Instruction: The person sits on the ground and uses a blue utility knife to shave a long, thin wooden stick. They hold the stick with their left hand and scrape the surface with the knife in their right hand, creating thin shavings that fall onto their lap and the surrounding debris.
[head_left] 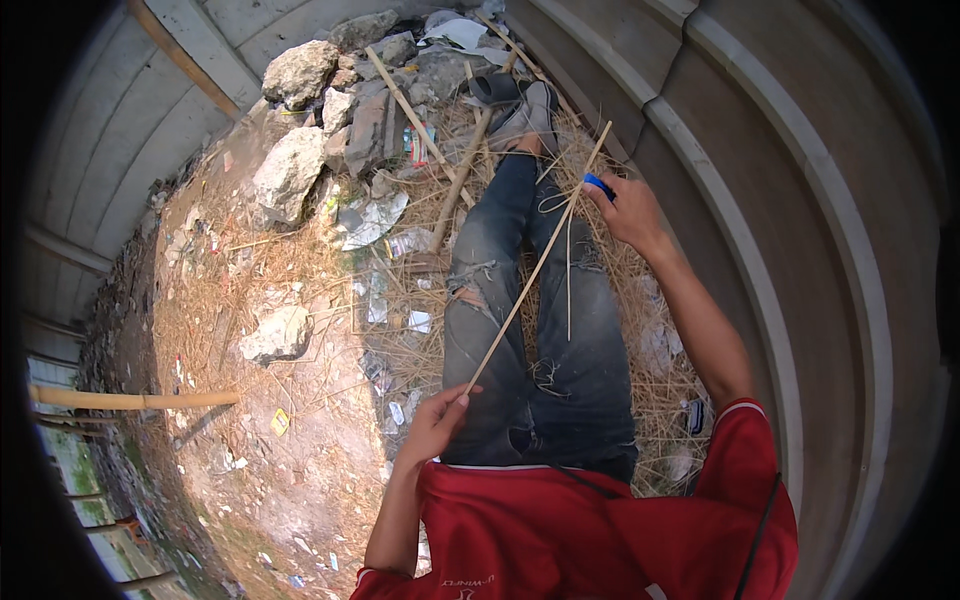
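Observation:
My left hand (436,424) pinches the near end of a long thin bamboo strip (517,308) above my left thigh. The strip slants up and to the right across my outstretched legs. At its far part, my right hand (630,213) is closed around a small blue tool (599,185), which looks like a cutter. Its blade is hidden by the hand and the strip. Thin curled shavings (569,285) hang from the strip beside the tool.
Straw-like shavings (650,400) lie around my legs. Corrugated metal sheeting (770,250) rises close on my right. Large rocks (292,172) and wooden poles (415,120) lie ahead, with litter on the sunlit ground to the left. A bamboo pole (140,400) juts in from the left.

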